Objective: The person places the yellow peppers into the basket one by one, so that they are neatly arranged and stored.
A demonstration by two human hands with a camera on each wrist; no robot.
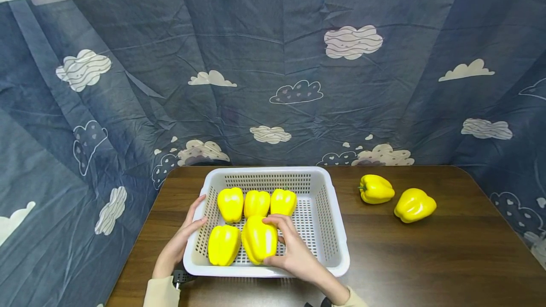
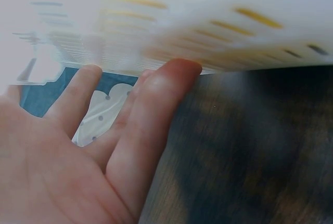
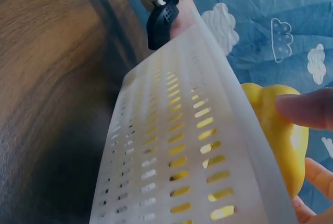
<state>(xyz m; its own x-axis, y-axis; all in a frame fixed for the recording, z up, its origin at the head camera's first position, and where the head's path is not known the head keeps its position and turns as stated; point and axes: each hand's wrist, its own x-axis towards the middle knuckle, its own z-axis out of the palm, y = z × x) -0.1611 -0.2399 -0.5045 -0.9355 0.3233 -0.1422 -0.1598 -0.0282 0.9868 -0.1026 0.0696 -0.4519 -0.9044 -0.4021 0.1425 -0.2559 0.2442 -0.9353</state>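
Observation:
My right hand (image 1: 292, 250) grips a yellow bell pepper (image 1: 259, 239) over the front middle of a white slotted basket (image 1: 337, 231). In the right wrist view, the thumb presses this pepper (image 3: 281, 130) just beyond the basket's wall (image 3: 171, 130). Inside the basket lie several more yellow bell peppers: a back row with one pepper (image 1: 230, 204) at its left, and another pepper (image 1: 223, 245) at the front left. My left hand (image 1: 177, 240) rests against the basket's left side with fingers extended. Up close, the left wrist view has those fingers (image 2: 151, 125) touching the slotted wall (image 2: 208, 5).
Two loose yellow bell peppers, one pepper (image 1: 376, 189) and another pepper (image 1: 415, 205), lie on the brown wooden table (image 1: 426, 259) right of the basket. A dark blue curtain (image 1: 256, 51) printed with clouds hangs behind the table.

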